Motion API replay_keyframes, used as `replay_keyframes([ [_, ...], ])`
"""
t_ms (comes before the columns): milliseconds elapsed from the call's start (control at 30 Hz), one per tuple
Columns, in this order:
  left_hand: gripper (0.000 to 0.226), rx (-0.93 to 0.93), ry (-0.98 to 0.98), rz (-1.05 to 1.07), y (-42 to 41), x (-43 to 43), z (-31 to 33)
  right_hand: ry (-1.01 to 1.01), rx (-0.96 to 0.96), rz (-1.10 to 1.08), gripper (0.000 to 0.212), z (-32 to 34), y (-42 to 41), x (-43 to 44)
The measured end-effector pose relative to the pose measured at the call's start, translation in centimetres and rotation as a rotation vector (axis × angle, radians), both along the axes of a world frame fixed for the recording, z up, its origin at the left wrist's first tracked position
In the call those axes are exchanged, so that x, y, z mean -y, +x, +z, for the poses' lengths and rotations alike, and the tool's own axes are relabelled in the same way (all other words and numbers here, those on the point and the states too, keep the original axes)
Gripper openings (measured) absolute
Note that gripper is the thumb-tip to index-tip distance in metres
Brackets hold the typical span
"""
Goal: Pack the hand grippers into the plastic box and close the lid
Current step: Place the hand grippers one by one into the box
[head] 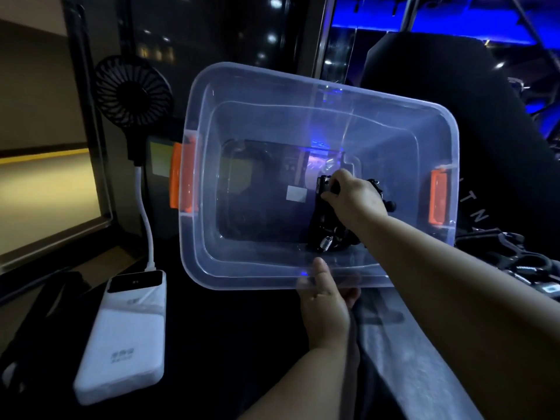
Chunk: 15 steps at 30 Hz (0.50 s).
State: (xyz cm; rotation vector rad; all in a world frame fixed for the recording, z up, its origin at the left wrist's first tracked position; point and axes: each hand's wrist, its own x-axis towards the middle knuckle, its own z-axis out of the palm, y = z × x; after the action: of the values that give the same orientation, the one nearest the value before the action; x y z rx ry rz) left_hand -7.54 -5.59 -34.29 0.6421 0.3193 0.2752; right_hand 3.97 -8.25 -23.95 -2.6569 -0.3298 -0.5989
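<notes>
Fingers curled in a tight grip, the right hand [353, 192] held a black hand gripper [325, 228] low at the right end of the clear plastic box [242, 277]. The left hand [325, 295] pinched the box's near rim, thumb on top. More grippers [515, 262] lay outside, just right of the box, which stood open with no lid on it. Packing looked barely begun. A white power bank [121, 344] sat on the dark desk [212, 344] at near left.

Scene recorded as dim. A blue strip light [439, 27] is seen at top right; its glare is reflected in the plastic box [303, 116]. Warm glow noted at left edge. Edges are bent by wide-angle distortion; detail is soft.
</notes>
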Motion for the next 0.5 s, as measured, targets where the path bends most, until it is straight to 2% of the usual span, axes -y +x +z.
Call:
replay_keyframes([
  [133, 0.119, -0.002, -0.057, 0.072, -0.1, 0.1, 0.2, 0.045, 0.013, -0.021, 0.026, 0.4, 0.4, 0.1],
  [200, 0.134, -0.005, -0.063, 0.084, 0.1, 0.2, -0.1, 0.005, 0.031, -0.04, 0.027, 0.6, 0.5, 0.1],
  [333, 0.117, 0.007, -0.075, 0.078, 0.3, 0.4, -0.3, -0.133, 0.037, -0.076, 0.032, 0.4, 0.9, -0.3],
  [433, 0.085, 0.017, -0.063, 0.04, 0.1, 0.4, -0.1, -0.207, 0.056, -0.116, 0.04, 0.1, 1.3, -0.7],
  [500, 0.05, 0.003, -0.072, 0.036, 0.3, 0.2, -0.3, -0.278, 0.092, -0.151, 0.043, 0.1, 1.6, -0.9],
])
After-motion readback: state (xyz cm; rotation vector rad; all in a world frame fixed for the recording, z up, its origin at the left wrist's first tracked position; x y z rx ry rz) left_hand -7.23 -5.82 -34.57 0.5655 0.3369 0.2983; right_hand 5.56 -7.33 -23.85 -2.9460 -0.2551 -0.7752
